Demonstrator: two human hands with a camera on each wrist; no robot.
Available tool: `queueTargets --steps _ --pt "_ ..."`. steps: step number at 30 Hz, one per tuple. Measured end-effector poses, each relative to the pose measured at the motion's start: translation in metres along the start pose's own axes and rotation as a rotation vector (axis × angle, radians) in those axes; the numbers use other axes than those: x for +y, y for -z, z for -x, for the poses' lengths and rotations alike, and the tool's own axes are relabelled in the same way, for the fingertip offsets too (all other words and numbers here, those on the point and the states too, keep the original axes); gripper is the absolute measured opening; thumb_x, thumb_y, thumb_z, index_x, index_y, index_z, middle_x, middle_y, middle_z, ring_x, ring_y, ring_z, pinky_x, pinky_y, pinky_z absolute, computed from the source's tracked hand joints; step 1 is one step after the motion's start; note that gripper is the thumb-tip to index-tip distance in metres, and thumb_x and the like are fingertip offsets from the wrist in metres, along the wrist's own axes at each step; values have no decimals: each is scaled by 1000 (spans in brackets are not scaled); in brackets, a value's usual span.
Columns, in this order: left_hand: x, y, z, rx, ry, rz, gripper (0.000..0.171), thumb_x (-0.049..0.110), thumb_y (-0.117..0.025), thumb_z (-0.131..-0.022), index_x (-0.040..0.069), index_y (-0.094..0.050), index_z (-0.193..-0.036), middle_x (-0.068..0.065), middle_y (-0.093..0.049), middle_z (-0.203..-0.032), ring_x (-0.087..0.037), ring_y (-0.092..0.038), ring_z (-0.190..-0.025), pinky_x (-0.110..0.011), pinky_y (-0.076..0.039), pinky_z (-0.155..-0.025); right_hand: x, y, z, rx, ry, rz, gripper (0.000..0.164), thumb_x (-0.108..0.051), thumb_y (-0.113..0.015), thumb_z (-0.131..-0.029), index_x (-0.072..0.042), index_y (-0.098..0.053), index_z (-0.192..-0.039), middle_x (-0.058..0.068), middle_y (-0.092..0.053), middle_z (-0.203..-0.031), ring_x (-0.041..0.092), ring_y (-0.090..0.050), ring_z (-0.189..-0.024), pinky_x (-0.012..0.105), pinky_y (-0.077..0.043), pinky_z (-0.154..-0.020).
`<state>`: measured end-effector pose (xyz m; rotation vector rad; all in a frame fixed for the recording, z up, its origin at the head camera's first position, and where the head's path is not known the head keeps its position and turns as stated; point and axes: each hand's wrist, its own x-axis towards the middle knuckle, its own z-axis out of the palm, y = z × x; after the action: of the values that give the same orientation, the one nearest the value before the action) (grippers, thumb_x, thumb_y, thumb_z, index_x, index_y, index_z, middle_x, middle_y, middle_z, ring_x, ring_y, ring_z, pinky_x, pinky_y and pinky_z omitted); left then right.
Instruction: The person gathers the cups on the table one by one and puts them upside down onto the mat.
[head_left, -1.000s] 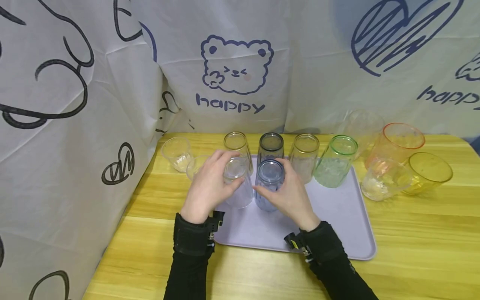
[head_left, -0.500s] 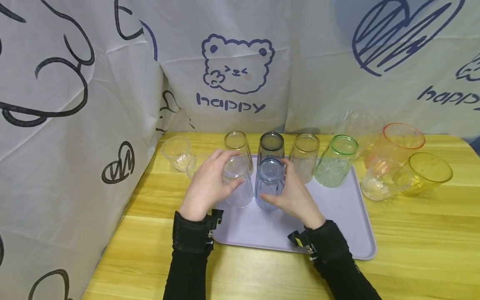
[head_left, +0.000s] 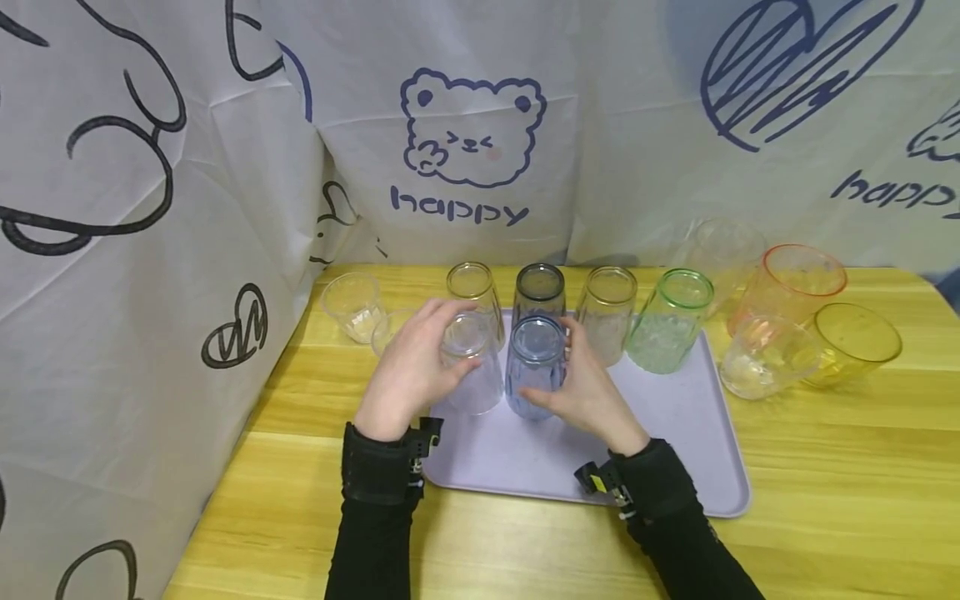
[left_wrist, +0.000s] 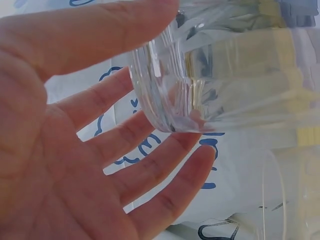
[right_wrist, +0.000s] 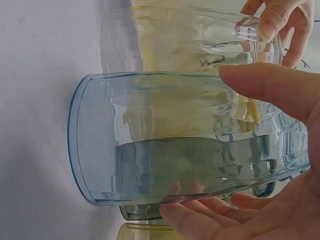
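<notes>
On the lilac tray [head_left: 517, 462], a clear glass [head_left: 480, 390] stands upside down with my left hand [head_left: 405, 371] holding it near its raised base. In the left wrist view, my thumb lies on one side of that clear glass [left_wrist: 225, 75] and rather straight fingers on the other. Beside it, my right hand [head_left: 596, 404] holds an upside-down blue glass [head_left: 534, 371], thumb and fingers on opposite sides, as the right wrist view shows. Behind stand a yellowish glass [head_left: 471, 283], a dark grey glass [head_left: 540, 287], a second yellowish glass [head_left: 606, 329] and a green glass [head_left: 663, 342], all inverted.
Off the tray at right, several cups stand on the wooden table [head_left: 840, 467]: an orange-rimmed cup [head_left: 787, 287], a yellow cup [head_left: 858, 354] and clear ones. Two clear cups, one here [head_left: 352, 304], stand at left. A printed white cloth [head_left: 630, 167] hangs behind.
My right hand has shifted slightly right and toward me, its thumb now lower on the blue glass. The left hand and both glasses have hardly moved.
</notes>
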<state>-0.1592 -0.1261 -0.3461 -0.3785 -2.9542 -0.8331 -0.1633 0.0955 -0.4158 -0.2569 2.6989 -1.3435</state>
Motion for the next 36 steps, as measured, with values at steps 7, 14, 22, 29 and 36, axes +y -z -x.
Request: queueTargets --steps 7,14,22,29,36 --pt "0 -1 -1 12 -11 -12 70 18 -86 -80 14 -55 -142 -9 -59 -139 -33 -61 -124 -50 -53 -104 -2 3 1 -16 6 -5 110 -23 -87 -77 0 -15 -157 32 -43 -149 47 -49 -134 60 -46 -109" --pt "1 -1 0 25 -19 -28 70 19 -87 -79 14 -55 -142 -9 -61 -137 -31 -62 -122 -48 -54 -103 -6 6 4 -16 23 -33 109 -23 -87 -77 -3 -16 -157 30 -45 -148 48 -52 -132 59 -48 -108" --pt "1 -1 1 44 -48 -24 71 22 -87 -79 13 -55 -142 -9 -61 -136 -31 -63 -121 -48 -55 -101 -15 17 13 50 134 -130 96 -21 -83 -82 0 -23 -154 27 -47 -144 43 -50 -135 54 -44 -114" --pt "2 0 2 150 -181 47 69 27 -87 -79 11 -57 -139 -8 -60 -136 -29 -59 -126 -45 -50 -109 -24 24 19 206 262 -273 73 -8 -78 -86 4 -38 -146 25 -53 -137 38 -53 -132 48 -45 -116" --pt "15 -7 -3 328 -312 163 50 16 -74 -91 5 -57 -137 -13 -62 -136 -28 -59 -127 -41 -48 -112 -23 29 20 360 312 -556 38 8 -63 -92 11 -54 -128 12 -64 -121 16 -63 -115 20 -53 -102"
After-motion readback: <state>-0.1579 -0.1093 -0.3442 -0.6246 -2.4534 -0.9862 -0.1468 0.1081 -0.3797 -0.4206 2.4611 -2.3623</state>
